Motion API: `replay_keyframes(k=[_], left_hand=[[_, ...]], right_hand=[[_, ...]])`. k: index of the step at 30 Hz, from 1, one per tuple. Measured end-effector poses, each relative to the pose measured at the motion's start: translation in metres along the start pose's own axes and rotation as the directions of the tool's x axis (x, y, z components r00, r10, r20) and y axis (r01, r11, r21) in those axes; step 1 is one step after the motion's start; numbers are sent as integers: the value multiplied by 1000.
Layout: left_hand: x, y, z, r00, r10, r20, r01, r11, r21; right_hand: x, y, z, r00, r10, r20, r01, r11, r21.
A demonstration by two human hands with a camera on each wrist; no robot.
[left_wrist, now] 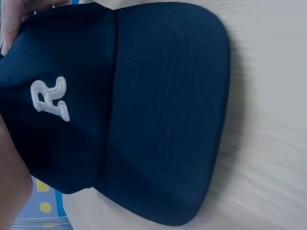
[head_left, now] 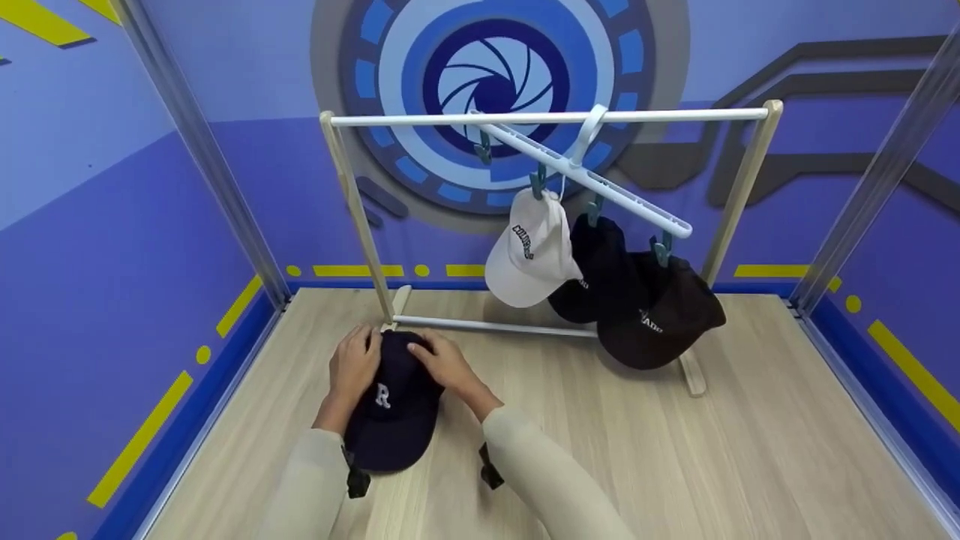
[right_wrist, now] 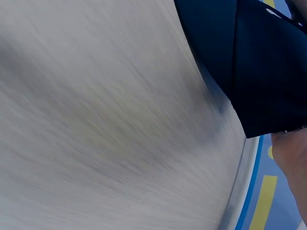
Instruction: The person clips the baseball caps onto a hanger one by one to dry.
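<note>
A navy baseball cap (head_left: 397, 435) with a white letter R lies low over the wooden table, its brim toward me. My left hand (head_left: 356, 366) grips the left side of the crown. On the opposite side, my right hand (head_left: 448, 364) holds the crown with its thumb on the front and its fingers toward the back. The left wrist view shows the brim and the embroidered R (left_wrist: 50, 98) from close by. In the right wrist view, one side of the cap (right_wrist: 268, 81) appears above the tabletop, with part of the right hand (right_wrist: 292, 163) at its edge.
A rack with a white top bar (head_left: 420, 120) stands behind the hands. From it, a slanted white hanger (head_left: 622, 196) carries a white cap (head_left: 525, 247), a black cap (head_left: 600, 247) and a dark brown cap (head_left: 667, 330) on clips. The clip (head_left: 482, 148) at its far end holds nothing.
</note>
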State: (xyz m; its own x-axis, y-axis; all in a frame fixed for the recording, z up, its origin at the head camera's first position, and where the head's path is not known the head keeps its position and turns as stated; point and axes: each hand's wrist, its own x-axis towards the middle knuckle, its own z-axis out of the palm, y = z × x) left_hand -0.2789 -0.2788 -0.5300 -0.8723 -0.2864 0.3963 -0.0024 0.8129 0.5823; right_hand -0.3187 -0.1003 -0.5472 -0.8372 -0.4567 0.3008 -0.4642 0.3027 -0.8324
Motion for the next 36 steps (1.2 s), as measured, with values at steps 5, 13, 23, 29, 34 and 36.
replay_keyframes(k=[5,13,23,29,34,36], left_hand=[[-2,-1,-3,998,-52,24,52,999,-6],[0,-3,-3,993,-116,18,117,988,-97],[-5,-3,-2,996,-85,4,85,993,-84],[-6,2,-6,999,-47,-2,47,996,-80],[-4,4,-7,999,-35,-17,34,998,-49],[-4,4,-7,999,-29,-20,28,999,-40]], right_hand=[[-2,-1,-2,999,-42,13,42,999,33],[-2,-3,-5,996,-82,21,79,992,102],[-10,-2,-7,998,28,60,-34,994,105],[-12,-3,-6,999,10,43,-15,992,128],[-12,-6,-7,999,-11,35,6,992,129],[-12,-6,-7,999,-16,31,12,992,126]])
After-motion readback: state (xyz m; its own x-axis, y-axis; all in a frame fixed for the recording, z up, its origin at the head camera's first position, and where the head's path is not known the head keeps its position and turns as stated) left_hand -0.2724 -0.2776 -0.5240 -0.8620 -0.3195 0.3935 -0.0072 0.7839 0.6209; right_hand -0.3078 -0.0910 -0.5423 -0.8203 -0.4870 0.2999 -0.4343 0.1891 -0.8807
